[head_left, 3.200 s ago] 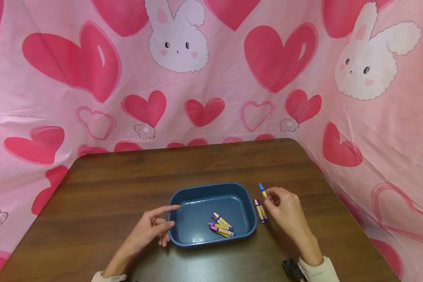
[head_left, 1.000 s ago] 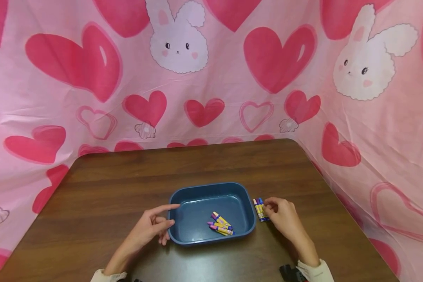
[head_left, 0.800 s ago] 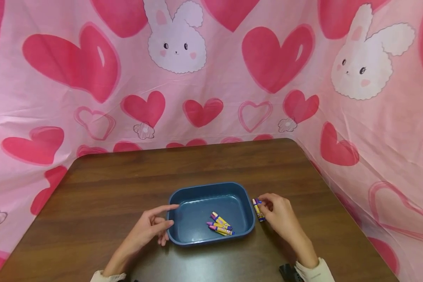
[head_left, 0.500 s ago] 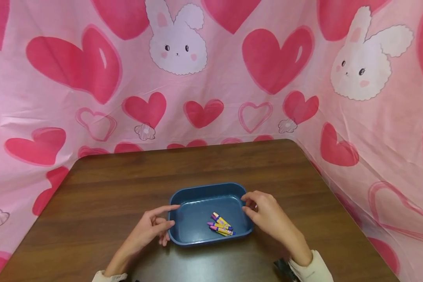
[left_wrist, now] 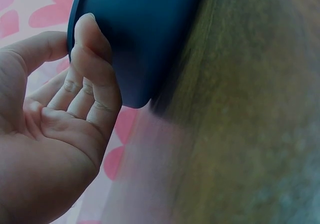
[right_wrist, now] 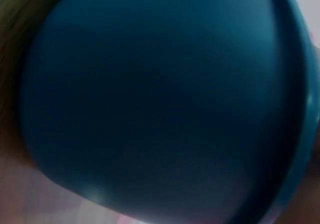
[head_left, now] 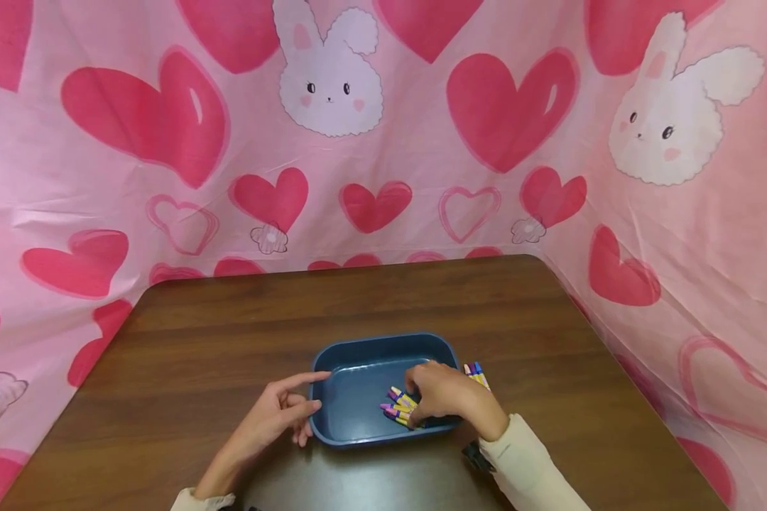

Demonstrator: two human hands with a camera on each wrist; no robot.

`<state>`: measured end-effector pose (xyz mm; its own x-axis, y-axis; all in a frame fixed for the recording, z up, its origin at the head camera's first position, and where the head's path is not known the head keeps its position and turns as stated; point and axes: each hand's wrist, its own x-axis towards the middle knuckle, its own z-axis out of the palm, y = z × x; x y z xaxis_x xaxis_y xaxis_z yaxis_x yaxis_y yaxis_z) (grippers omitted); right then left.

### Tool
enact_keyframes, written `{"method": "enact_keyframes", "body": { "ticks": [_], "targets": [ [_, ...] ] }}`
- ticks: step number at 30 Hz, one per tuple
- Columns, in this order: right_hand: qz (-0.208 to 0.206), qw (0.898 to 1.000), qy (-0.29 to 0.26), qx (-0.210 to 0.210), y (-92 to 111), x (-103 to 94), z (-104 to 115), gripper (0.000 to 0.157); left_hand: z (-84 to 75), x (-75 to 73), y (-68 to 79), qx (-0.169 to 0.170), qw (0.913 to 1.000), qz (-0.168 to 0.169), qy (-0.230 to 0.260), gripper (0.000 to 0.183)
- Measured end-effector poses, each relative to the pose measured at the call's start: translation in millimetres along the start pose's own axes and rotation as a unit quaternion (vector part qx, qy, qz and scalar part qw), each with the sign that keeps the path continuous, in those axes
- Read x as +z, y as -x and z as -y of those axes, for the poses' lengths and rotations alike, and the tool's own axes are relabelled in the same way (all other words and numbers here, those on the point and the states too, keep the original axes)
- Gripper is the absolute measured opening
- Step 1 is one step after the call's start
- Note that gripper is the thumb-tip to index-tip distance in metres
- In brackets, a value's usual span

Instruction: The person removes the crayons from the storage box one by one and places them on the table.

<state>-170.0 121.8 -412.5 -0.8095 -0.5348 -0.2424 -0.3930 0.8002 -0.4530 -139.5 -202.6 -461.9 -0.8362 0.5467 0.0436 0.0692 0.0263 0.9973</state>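
A dark blue rectangular tray (head_left: 358, 342) sits on the table with several yellow-wrapped crayons (head_left: 398, 408) in its right part. My left hand (head_left: 281, 411) holds the tray's left rim; in the left wrist view, the left hand (left_wrist: 65, 114) has its fingers at the rim and outer wall. My right hand (head_left: 444, 390) reaches over the right rim into the tray, thumb and fingers apart around the crayons and partly covering them. The right wrist view is filled by the tray's outer wall (right_wrist: 150, 93), so the fingers are hidden there.
Outside the tray's right wall, a small row of crayons (head_left: 477, 372) with pale, purple and blue tips lies partly behind the right hand. The brown wooden table (head_left: 230, 319) is bordered by a pink cloth (head_left: 383, 241) with hearts and rabbits.
My right hand set the blue crayon beside the others outside the tray, let go, and moved left over the rim to the crayons inside. The left hand stays at the rim.
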Motion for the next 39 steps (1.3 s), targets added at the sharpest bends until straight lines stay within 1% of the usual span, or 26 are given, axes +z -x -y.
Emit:
{"method": "enact_keyframes", "body": {
  "ticks": [4,7,11,14,18,21,24,29,32,34,39],
  "targets": [
    [-0.039,0.999,0.007,-0.017,-7,4.3,-7,0.022,0.8,0.5,-0.5,0.005,1.0,0.004,0.007,0.049],
    [-0.08,0.996,0.014,-0.034,-9,7.4,-12,0.015,1.5,1.1,-1.5,0.007,0.9999,0.008,0.012,0.05],
    [-0.13,0.99,0.024,-0.049,-8,13.7,-15,0.01,1.6,1.5,-1.7,0.009,0.9998,0.011,0.016,0.05],
    [-0.156,0.986,0.034,-0.055,-8,17.8,-16,0.009,1.0,1.5,-1.3,0.008,0.9998,0.009,0.015,0.05],
    [-0.169,0.983,0.037,-0.056,-7,20.5,-17,0.013,0.4,2.2,-2.0,0.0,0.9999,0.005,0.011,0.05],
    [-0.171,0.983,0.038,-0.058,-7,22.6,-17,0.018,0.8,2.8,-2.6,0.0,1.0,0.004,0.008,0.05],
    [-0.175,0.982,0.042,-0.061,-8,25.2,-17,0.02,1.4,2.8,-2.3,0.003,1.0,0.005,0.007,0.05],
    [-0.184,0.979,0.051,-0.064,-6,24.7,-16,0.009,1.1,3.2,-3.4,0.006,0.9999,0.007,0.006,0.05],
    [-0.191,0.977,0.059,-0.071,-6,24.1,-16,0.006,1.1,3.4,-3.4,0.01,0.9999,0.009,0.008,0.05],
    [-0.198,0.975,0.057,-0.077,-6,23.9,-16,0.007,1.7,3.6,-3.4,0.013,0.9999,0.009,0.005,0.049],
    [-0.221,0.97,0.052,-0.092,-7,24.1,-17,0.014,3.1,4.1,-2.8,0.012,0.9999,0.008,0.006,0.049]
  ]
}}
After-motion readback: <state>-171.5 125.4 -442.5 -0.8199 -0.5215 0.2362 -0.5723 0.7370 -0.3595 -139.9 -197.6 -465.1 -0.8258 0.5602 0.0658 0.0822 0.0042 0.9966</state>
